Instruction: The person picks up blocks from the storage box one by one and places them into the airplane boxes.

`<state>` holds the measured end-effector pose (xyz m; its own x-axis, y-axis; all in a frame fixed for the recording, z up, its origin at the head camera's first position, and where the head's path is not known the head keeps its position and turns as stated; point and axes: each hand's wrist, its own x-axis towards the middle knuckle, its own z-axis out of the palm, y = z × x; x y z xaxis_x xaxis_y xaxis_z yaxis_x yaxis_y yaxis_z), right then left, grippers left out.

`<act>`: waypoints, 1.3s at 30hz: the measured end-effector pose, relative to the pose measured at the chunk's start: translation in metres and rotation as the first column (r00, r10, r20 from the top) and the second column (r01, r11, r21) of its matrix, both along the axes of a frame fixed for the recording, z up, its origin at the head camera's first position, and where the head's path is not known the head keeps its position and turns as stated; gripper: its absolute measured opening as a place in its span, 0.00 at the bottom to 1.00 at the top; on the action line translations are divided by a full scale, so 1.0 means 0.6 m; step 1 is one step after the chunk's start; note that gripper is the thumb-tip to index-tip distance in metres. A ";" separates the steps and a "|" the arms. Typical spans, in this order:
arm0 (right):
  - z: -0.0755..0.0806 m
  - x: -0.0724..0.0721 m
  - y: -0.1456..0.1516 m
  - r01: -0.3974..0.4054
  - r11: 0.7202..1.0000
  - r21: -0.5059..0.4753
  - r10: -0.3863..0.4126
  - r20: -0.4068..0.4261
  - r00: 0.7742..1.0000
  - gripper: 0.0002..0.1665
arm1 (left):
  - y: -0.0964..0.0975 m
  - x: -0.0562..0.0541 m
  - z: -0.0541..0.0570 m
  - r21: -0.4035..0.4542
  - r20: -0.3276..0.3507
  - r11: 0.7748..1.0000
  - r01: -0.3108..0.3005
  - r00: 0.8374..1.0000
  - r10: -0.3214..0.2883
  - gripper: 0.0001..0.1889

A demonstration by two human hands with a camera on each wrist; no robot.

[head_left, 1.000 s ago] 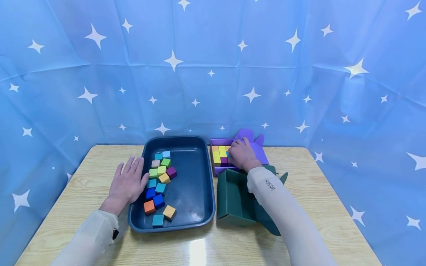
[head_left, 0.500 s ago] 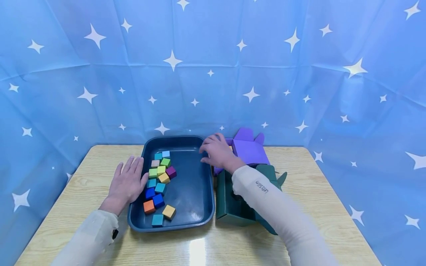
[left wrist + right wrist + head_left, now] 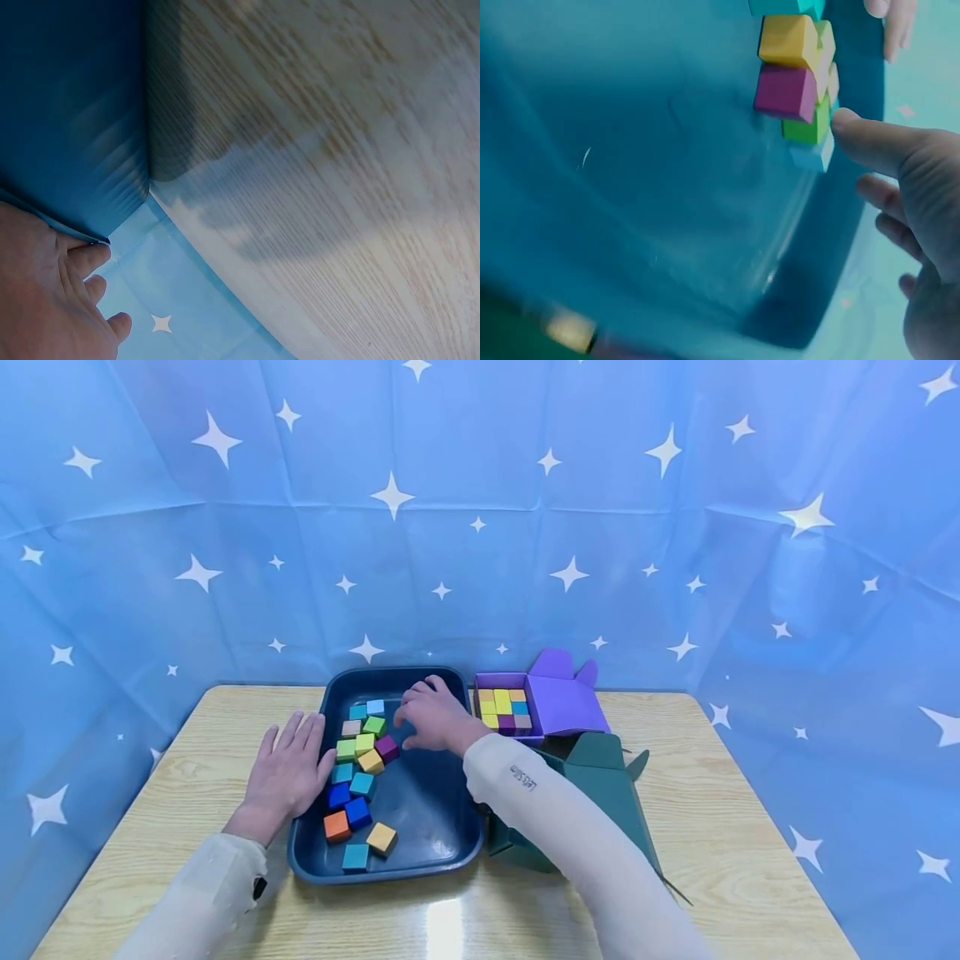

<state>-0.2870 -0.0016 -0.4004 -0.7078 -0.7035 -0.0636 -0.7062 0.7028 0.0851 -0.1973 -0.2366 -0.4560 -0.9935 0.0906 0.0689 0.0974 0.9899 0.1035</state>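
Note:
My left hand [image 3: 288, 768] rests with straight fingers on the left rim of a dark blue tray [image 3: 431, 810]. In the left wrist view, the fingers of that hand [image 3: 45, 285] lie at the rim, over the tray's outer wall [image 3: 67, 97]. My right hand [image 3: 433, 720] hovers above the tray, fingers loosely bent, with nothing between them. Nearest to it is a purple cube [image 3: 387, 747], beside a green cube [image 3: 374, 726] and a yellow-orange cube [image 3: 371, 762]. The right wrist view shows the thumb apart from the purple cube [image 3: 784, 91].
Several other coloured cubes, among them an orange cube [image 3: 337, 827], lie along the tray's left side. Right of the tray, an opened purple box [image 3: 570, 706] holds rows of cubes. An opened green box [image 3: 611, 785] stands before it, partly hidden by my right sleeve.
My right hand has moved left from the purple box, across the tray's right rim, to above the tray. The cubes in the purple box are uncovered. My left hand stays put.

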 end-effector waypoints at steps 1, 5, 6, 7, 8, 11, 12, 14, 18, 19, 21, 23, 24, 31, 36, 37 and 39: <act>-0.003 -0.001 -0.005 -0.002 1.000 0.006 0.002 0.003 1.000 0.22 | 0.000 0.000 0.000 0.001 -0.001 1.000 0.000 1.000 0.000 0.37; -0.014 -0.005 -0.024 -0.001 1.000 0.015 0.001 0.004 1.000 0.20 | -0.001 0.000 -0.001 -0.001 -0.004 1.000 0.002 1.000 -0.002 0.37; -0.016 -0.006 -0.028 0.000 1.000 0.016 0.000 0.004 1.000 0.20 | -0.002 0.000 -0.001 -0.001 -0.002 1.000 0.002 1.000 -0.002 0.37; -0.019 -0.007 -0.031 0.002 1.000 0.018 -0.002 0.004 1.000 0.20 | -0.002 -0.001 -0.001 0.000 -0.001 1.000 0.002 1.000 -0.002 0.37; -0.021 -0.008 -0.034 0.004 1.000 0.022 -0.004 0.003 1.000 0.20 | -0.002 -0.001 -0.001 0.001 -0.001 1.000 0.003 1.000 -0.003 0.37; -0.031 -0.011 -0.042 0.010 0.999 0.037 -0.010 0.003 1.000 0.19 | -0.002 -0.001 0.000 0.006 0.011 1.000 0.006 1.000 -0.006 0.37; -0.035 -0.011 -0.044 0.013 0.999 0.042 -0.013 0.005 1.000 0.19 | -0.001 -0.001 0.000 0.006 0.013 1.000 0.006 1.000 -0.006 0.37; -0.041 -0.013 -0.047 0.017 0.999 0.051 -0.018 0.014 1.000 0.19 | -0.001 -0.001 0.000 0.005 0.016 1.000 0.007 1.000 -0.007 0.37; -0.050 -0.016 -0.050 0.014 0.998 0.056 -0.016 0.032 0.999 0.20 | -0.001 -0.001 0.000 0.004 0.012 1.000 0.002 1.000 -0.002 0.37; -0.052 -0.017 -0.050 0.012 0.998 0.056 -0.014 0.035 0.999 0.20 | 0.000 -0.001 0.001 0.005 0.011 1.000 0.000 1.000 0.000 0.37; -0.054 -0.018 -0.051 0.006 0.999 0.052 -0.008 0.035 0.999 0.21 | 0.000 -0.001 0.001 0.006 0.012 1.000 -0.004 1.000 0.004 0.37; -0.056 -0.019 -0.052 0.002 0.999 0.050 -0.004 0.035 0.999 0.21 | -0.001 -0.001 0.002 0.008 0.016 1.000 -0.007 1.000 0.007 0.37; -0.057 -0.019 -0.052 -0.001 0.999 0.051 -0.001 0.036 0.999 0.21 | -0.001 -0.001 0.002 0.007 0.020 1.000 -0.008 1.000 0.008 0.37; -0.032 -0.017 -0.046 -0.012 0.997 0.071 0.011 0.019 1.000 0.18 | 0.001 -0.002 0.003 0.002 0.026 1.000 -0.002 1.000 0.002 0.37; 0.010 -0.018 -0.036 -0.012 0.998 0.069 0.011 0.011 1.000 0.16 | 0.001 0.000 0.002 0.014 0.027 1.000 0.002 1.000 -0.003 0.36; 0.018 -0.019 -0.032 -0.009 0.998 0.064 0.009 0.012 1.000 0.16 | 0.001 0.001 0.002 0.015 0.027 1.000 0.002 1.000 -0.003 0.36; 0.033 -0.019 -0.023 0.003 0.999 0.049 -0.004 0.015 1.000 0.17 | 0.002 0.001 0.001 0.018 0.026 1.000 0.002 1.000 -0.002 0.36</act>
